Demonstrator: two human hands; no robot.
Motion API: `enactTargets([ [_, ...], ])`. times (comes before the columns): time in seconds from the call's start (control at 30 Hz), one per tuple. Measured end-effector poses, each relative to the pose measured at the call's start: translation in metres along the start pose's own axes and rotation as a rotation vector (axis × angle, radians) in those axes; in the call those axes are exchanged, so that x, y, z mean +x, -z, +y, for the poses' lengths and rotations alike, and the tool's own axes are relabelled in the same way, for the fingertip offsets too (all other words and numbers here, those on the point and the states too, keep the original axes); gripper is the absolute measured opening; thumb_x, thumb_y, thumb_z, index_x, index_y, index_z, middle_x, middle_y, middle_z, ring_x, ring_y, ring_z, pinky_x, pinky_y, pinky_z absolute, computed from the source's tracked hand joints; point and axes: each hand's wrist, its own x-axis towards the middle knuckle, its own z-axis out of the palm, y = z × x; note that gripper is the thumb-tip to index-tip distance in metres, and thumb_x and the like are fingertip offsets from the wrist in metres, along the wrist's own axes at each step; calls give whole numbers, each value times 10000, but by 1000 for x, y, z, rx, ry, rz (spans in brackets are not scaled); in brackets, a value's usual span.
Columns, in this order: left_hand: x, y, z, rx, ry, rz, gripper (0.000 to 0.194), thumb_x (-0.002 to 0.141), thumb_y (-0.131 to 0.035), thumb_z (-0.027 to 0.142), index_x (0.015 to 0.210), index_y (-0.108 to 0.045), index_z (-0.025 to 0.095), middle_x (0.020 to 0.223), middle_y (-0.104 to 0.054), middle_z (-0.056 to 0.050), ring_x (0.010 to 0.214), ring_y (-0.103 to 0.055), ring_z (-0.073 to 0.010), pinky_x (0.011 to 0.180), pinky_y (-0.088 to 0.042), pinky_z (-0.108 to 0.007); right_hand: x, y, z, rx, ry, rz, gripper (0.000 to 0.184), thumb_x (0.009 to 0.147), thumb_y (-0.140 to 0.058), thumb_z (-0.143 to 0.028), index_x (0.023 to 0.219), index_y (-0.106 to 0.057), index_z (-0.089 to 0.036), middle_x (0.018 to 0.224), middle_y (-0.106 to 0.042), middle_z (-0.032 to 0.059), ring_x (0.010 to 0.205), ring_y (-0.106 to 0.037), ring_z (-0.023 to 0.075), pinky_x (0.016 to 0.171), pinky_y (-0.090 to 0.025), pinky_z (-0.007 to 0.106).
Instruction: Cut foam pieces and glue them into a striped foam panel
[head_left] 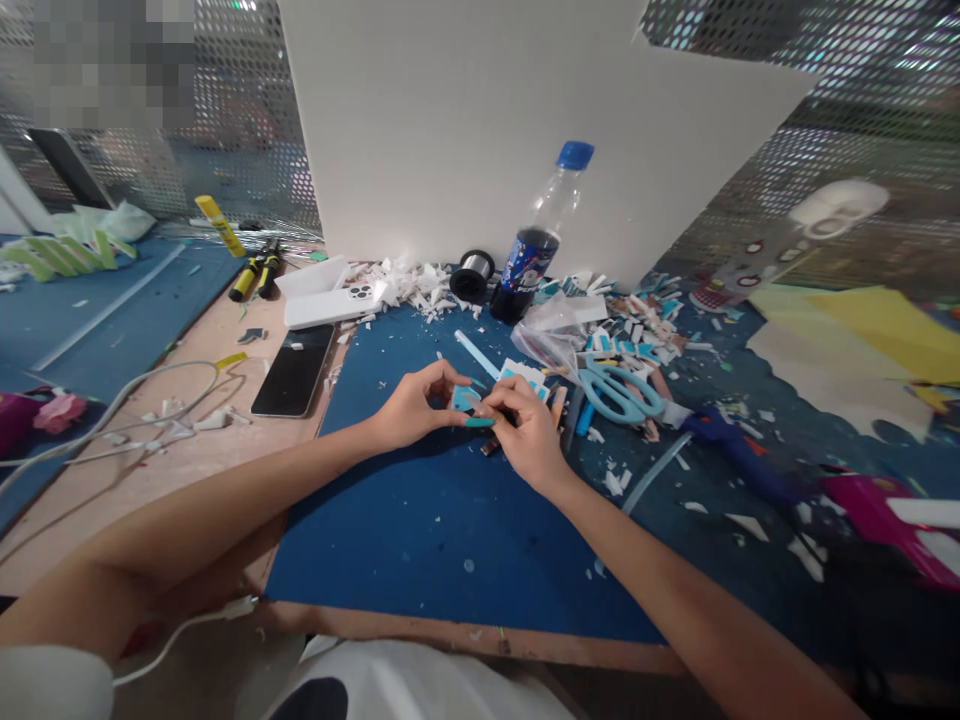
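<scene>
Between the thumb and fingers of my left hand (pixel 415 405) is a small light-blue piece (pixel 464 398), held a little above the blue mat (pixel 427 520). My right hand (pixel 529 432) meets it from the other side, its thumb and fingertips pinched together at the piece's right edge. Whether the right fingers hold the piece itself or something tiny against it, I cannot make out. Behind the hands lie a white stick (pixel 477 354) and a white-and-blue block (pixel 523 374), partly hidden by my right hand. Light-blue scissors (pixel 621 392) rest just right of that hand.
A cola bottle (pixel 529 255) and a wire spool (pixel 472 275) stand at the back among white scraps (pixel 412 285). Left are a black-screened phone (pixel 295 372), a white phone (pixel 330 306) and yellow-handled pliers (pixel 256 272). A blue glue gun (pixel 739 450) lies right.
</scene>
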Motion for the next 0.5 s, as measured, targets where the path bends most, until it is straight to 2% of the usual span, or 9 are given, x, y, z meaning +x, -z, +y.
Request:
enactTargets([
  [0.13,0,0,0,12,-18,1,370,669,-762,309,918,-542,146,672,-517,34,598,-477,-84,563,-387,-225,-2,-1,-1,-12,1,10,210,846,-560,-210,637,-576,-210,774,-466,10,759,-521,161,778,-414,343],
  [0.3,-1,-1,0,28,-36,1,349,666,-763,313,883,-541,155,674,-531,32,596,-478,-83,566,-395,-225,-2,-3,1,10,9,14,222,857,-538,-267,646,-573,-206,763,-463,18,717,-501,167,694,-417,332],
  [0.5,-2,-2,3,42,-46,14,330,672,-759,302,855,-522,163,685,-548,27,599,-484,-84,580,-405,-231,-1,-3,2,47,7,29,192,848,-542,-234,661,-576,-209,756,-452,13,717,-487,161,698,-412,324],
])
